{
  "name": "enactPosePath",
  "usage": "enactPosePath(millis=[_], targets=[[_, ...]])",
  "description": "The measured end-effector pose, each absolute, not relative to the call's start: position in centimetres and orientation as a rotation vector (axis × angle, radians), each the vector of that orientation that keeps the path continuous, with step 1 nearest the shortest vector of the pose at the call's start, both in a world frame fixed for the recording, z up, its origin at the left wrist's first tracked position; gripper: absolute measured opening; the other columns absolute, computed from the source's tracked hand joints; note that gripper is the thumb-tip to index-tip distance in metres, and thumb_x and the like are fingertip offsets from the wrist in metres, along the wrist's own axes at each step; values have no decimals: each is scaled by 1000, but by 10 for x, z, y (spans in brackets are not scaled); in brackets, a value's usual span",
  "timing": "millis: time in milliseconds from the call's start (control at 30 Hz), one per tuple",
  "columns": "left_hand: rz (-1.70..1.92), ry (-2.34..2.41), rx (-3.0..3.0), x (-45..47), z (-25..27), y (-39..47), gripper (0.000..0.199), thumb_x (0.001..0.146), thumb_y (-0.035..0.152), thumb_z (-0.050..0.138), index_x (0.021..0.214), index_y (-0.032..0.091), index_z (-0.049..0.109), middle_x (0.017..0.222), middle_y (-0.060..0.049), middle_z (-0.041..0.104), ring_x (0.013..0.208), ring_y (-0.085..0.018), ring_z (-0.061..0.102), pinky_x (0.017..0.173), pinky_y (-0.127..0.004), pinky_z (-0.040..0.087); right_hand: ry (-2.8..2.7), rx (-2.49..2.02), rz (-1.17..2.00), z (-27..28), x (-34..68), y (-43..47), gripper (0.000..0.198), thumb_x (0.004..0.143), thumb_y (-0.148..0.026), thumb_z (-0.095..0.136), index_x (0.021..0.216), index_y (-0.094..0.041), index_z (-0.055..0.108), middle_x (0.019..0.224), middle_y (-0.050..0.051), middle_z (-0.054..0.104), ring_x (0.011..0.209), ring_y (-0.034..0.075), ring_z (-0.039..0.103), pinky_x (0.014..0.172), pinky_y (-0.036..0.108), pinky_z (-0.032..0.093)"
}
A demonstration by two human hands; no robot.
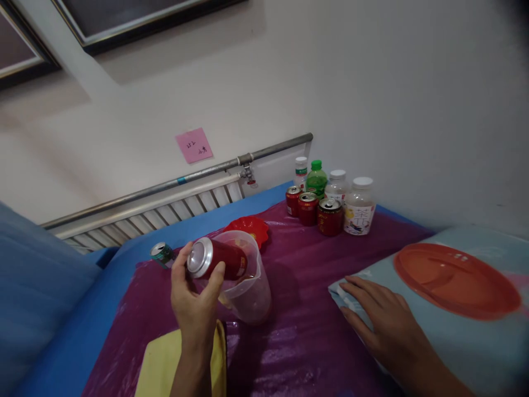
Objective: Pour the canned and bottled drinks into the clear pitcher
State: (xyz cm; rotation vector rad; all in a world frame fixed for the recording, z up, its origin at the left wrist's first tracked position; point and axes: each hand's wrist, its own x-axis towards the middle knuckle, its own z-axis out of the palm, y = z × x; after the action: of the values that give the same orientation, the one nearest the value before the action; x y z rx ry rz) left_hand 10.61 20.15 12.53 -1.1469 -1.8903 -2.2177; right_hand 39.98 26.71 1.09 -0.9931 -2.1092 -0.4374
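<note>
Near the centre of the frame, the tilted red can (pixel 233 259) is metal, its painted side smooth, its bare base shiny silver. The jug (pixel 256 300) below it looks like translucent plastic, slightly cloudy. Beneath, the purple sheet (pixel 285 347) resembles thin plastic film, glossy and wrinkled. The yellow piece (pixel 159 361) at lower centre-left looks matt, possibly cloth. The scalloped dish (pixel 261 231) is smooth red plastic with a soft shine. Right of centre, the green bottle (pixel 317 181) is see-through plastic. At far right, the orange oval (pixel 450 284) appears smooth. Upper left of centre, the pink note (pixel 194 146) is matt paper; the pipe (pixel 275 150) beside it, dull metal.
</note>
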Motion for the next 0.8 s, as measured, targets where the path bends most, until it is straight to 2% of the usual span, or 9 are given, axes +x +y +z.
enactPosePath(millis=[333,433,567,700,800], targets=[[-2416,-1850,-968,92,148,168,84,57,38,86,134,26,55,126,-6,65,115,-25,60,102,-38,46,-2113,-992,-439,9,401,268,37,96,-39,38,105,-19,68,102,10,75,88,26,70,72,40,50],[-2348,-2022,-983,73,146,153,77,57,43,85,128,27,60,126,-5,65,113,-25,61,91,-31,50,-2111,-991,-456,7,401,269,38,97,-40,37,105,-20,67,101,10,75,88,25,70,72,39,50],[-2250,-2278,-1063,59,134,137,70,52,43,87,114,21,65,109,-5,72,95,-23,67,74,-28,55,-2085,-972,-491,3,401,270,37,97,-38,36,104,-18,66,99,11,74,86,26,70,72,40,49],[-2288,-2575,-1159,46,110,130,61,52,41,85,105,15,67,101,-8,74,90,-24,67,77,-32,55,-2096,-943,-491,0,399,273,36,95,-39,39,107,-18,65,99,13,73,87,29,69,72,42,48],[-2329,-2510,-959,20,91,130,58,55,42,81,103,14,66,97,-8,74,89,-24,66,80,-34,53,-2087,-943,-443,-3,398,275,36,94,-42,38,110,-21,63,98,14,73,86,32,69,70,46,48]])
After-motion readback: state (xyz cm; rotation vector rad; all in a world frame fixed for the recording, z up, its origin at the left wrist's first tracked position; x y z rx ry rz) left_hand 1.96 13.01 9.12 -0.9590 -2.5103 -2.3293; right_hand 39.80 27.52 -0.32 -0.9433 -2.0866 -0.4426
